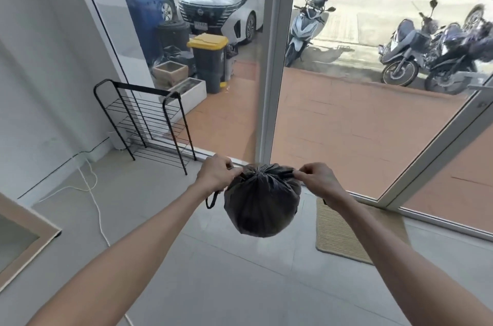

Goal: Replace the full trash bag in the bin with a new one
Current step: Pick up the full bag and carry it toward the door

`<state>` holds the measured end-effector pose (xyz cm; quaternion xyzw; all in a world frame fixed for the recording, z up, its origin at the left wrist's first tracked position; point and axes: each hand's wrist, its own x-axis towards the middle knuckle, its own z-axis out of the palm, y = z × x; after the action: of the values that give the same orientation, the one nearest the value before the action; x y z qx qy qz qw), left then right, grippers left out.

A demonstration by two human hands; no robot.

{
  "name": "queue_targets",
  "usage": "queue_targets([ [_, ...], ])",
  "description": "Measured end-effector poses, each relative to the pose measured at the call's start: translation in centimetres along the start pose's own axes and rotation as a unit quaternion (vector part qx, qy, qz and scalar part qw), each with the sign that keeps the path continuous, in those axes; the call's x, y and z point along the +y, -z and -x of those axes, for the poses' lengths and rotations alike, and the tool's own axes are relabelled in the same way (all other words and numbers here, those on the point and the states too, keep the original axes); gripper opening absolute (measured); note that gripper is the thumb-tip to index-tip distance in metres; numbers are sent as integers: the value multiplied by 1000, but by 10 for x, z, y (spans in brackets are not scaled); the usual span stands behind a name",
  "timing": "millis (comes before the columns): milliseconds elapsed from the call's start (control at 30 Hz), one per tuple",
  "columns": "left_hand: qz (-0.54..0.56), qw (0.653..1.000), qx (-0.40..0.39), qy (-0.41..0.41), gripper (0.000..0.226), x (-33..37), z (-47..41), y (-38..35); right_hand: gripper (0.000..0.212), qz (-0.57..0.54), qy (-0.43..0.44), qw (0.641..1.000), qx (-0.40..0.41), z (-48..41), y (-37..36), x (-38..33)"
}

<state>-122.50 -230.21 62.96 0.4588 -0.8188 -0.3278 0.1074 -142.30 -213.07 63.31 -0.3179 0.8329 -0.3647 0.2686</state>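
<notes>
A full black trash bag [260,205] hangs in the air in front of me, its mouth gathered tight by a drawstring. My left hand [217,173] pinches the drawstring at the bag's left top, and a loop of cord [212,200] dangles below that hand. My right hand [316,179] pinches the drawstring at the bag's right top. Both arms are stretched forward over the tiled floor. No indoor bin is in view.
A black wire shoe rack [149,120] stands at the left by the glass wall [346,112]. A woven doormat [346,235] lies to the right below the bag. A white cable [93,200] runs across the floor. Outside stand a yellow-lidded wheelie bin [209,58], cars and motorbikes.
</notes>
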Motion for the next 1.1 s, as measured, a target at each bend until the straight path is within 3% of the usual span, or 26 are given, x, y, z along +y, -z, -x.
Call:
queue_targets([
  [233, -20, 997, -51, 59, 56, -10, -92, -25, 24, 10, -59, 998, 4, -88, -25, 21],
  [500, 110, 972, -137, 157, 28, -39, -200, -71, 40, 3, -107, 992, -72, -216, -47, 49],
  [833, 230, 918, -135, 292, 22, -74, -289, -113, 30, -33, -212, 966, -142, -320, -88, 63],
  [1100, 262, 898, -117, 334, 29, -119, -360, -144, 34, -74, -282, 950, -114, -387, -142, 87],
])
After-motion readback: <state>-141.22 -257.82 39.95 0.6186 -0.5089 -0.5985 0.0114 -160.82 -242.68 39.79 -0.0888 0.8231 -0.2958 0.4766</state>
